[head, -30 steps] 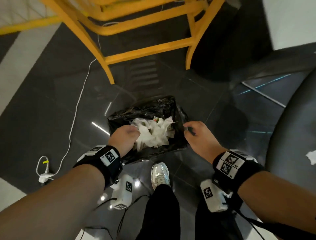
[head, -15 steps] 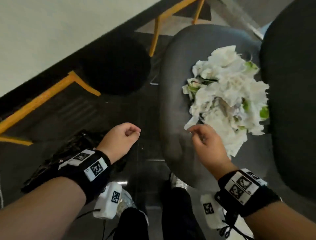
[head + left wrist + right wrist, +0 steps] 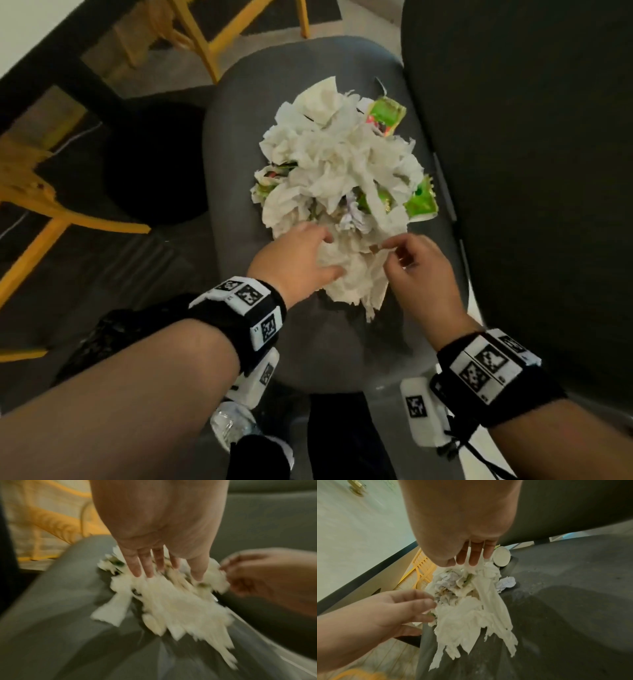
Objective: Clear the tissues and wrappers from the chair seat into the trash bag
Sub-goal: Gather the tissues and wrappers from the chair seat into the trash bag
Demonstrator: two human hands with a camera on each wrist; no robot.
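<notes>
A heap of crumpled white tissues (image 3: 339, 164) mixed with green wrappers (image 3: 421, 202) lies on the grey chair seat (image 3: 236, 144). My left hand (image 3: 322, 255) reaches into the heap's near edge with its fingers (image 3: 147, 568) straight and spread, touching the tissues (image 3: 173, 601). My right hand (image 3: 387, 246) is at the heap's near right side and pinches a strip of tissue (image 3: 489, 597) between its fingers (image 3: 474, 558). The black trash bag (image 3: 113, 329) sits on the floor at lower left, mostly hidden behind my left forearm.
The dark chair back (image 3: 531, 171) rises close on the right. Yellow chair legs (image 3: 205, 44) stand beyond the seat and at the left (image 3: 34, 219). A clear plastic bottle (image 3: 233, 425) lies on the floor by my feet. A white round lid (image 3: 501, 557) sits behind the heap.
The view swung from the trash bag on the floor to the chair seat. Both hands left the bag and reached the heap; the left uncurled onto the tissues, the right pinched a strip.
</notes>
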